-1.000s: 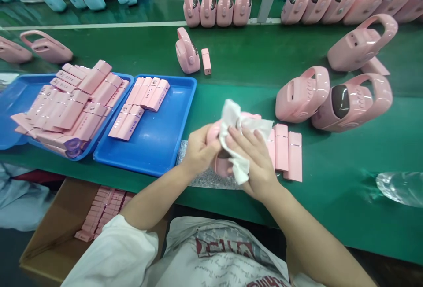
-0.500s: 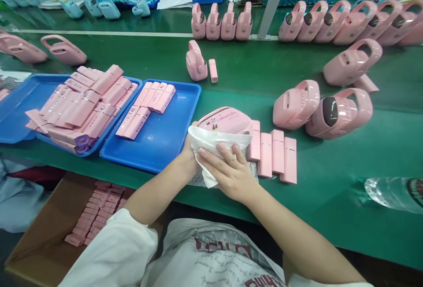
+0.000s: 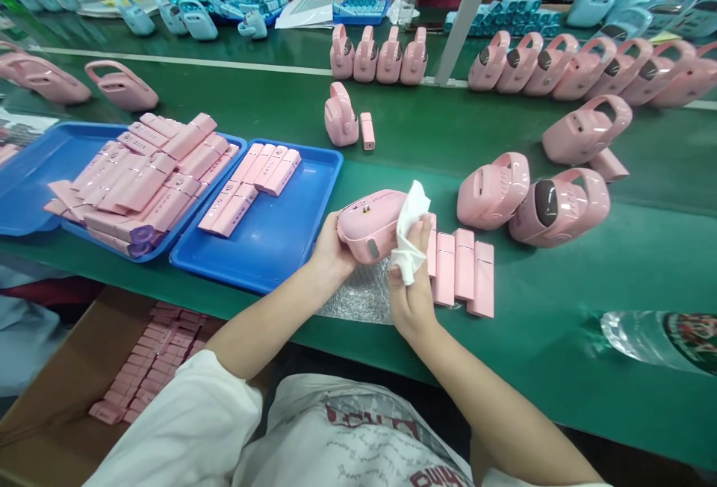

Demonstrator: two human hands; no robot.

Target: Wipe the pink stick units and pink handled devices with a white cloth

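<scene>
My left hand (image 3: 334, 249) is closed around the lower left side of a pink handled device (image 3: 370, 222), which has a rounded body and a small printed picture on its face. In my right hand (image 3: 413, 300) is a white cloth (image 3: 411, 233), bunched up against the right end of the device. The fingers behind the cloth are partly hidden. Below both hands lies a sheet of clear bubble wrap (image 3: 358, 294) on the green table. Just right of my right hand, several pink oblong pieces (image 3: 464, 263) lie side by side.
Two blue trays hold pink oblong pieces; the nearer tray (image 3: 255, 267) stands left of my hands. Pink handled devices (image 3: 560, 207) stand right and along the back. A plastic bottle (image 3: 655, 334) lies at right. Below left is a cardboard box (image 3: 50, 382). Co-workers sit opposite.
The cloth has moved from the device's near face to its right end with my right hand. The device is turned, showing its rounded side. My view has shifted slightly.
</scene>
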